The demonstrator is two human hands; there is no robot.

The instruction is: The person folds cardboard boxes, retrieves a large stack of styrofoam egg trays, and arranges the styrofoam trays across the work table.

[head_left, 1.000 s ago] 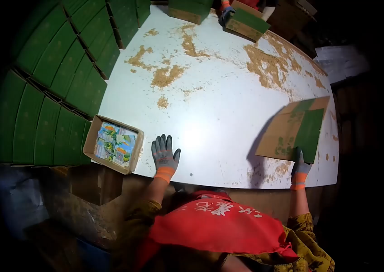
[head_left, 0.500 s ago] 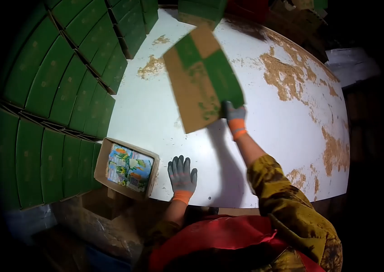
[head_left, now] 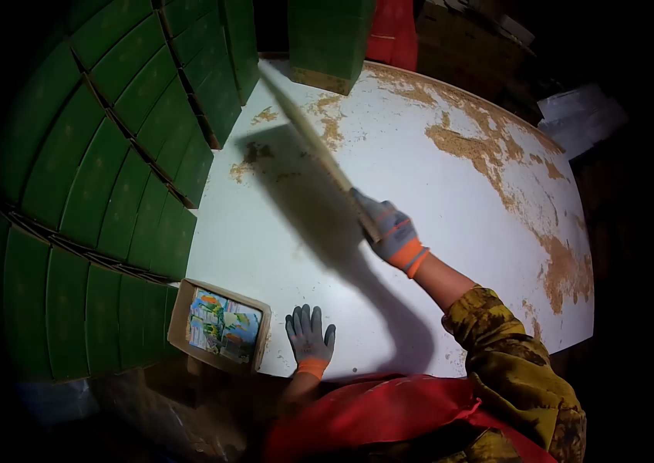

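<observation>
Several rows of green boxes (head_left: 103, 201) stand at left of frame. Lower left: open carton (head_left: 179, 318) holding printed cards (head_left: 227, 328). Lower centre: your left hand (head_left: 309, 332) lies flat, fingers spread, gripping nothing; best braced there, clear of the panel. Upper centre to mid-frame: cardboard panel (head_left: 319, 149), nearly edge-on, over the white surface (head_left: 481, 262). Your right hand (head_left: 389, 224), mid-frame, clamps its near end. One-ended grip, so the far end could wobble or catch the boxes: pinch firmly, go slow.

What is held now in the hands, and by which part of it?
The right hand grips the flat cardboard piece by its near end. The left hand, fingers spread, holds nothing.
</observation>
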